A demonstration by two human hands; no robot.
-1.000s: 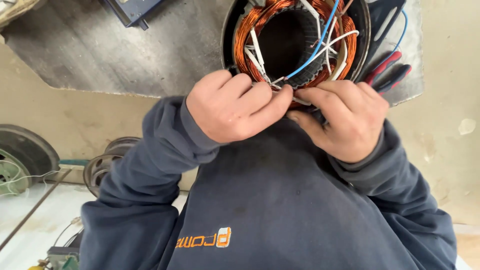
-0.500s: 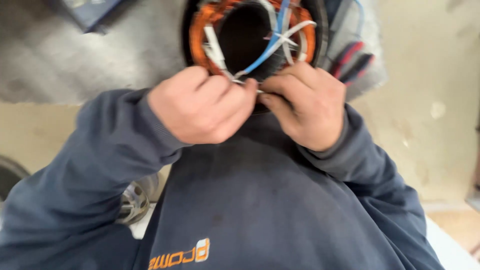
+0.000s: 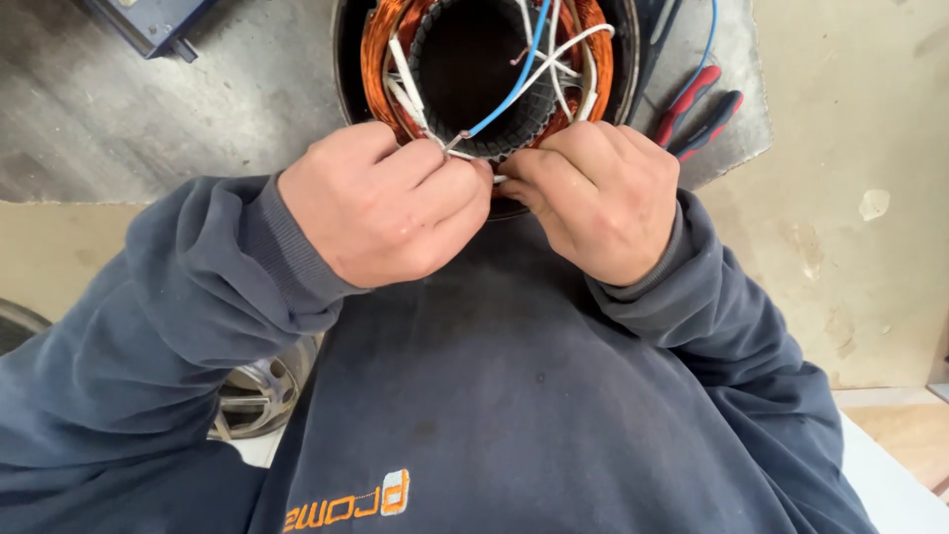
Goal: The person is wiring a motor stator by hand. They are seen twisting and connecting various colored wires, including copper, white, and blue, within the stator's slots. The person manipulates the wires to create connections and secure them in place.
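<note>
Both hands' fingers, left hand (image 3: 386, 203) and right hand (image 3: 598, 198), pinching half-hidden white leads (image 3: 465, 153) at the stator (image 3: 381, 59).

both arms come up from the bottom corners in dark blue sleeves, elbows spread wide, forearms slanting inward so the wrists nearly meet. the left hand (image 3: 386, 203) is curled into a loose fist, knuckles up, thumb and forefinger pinched at its inner edge. the right hand (image 3: 598, 198) mirrors it, fingers folded under, its fingertips touching those of the left.
</note>
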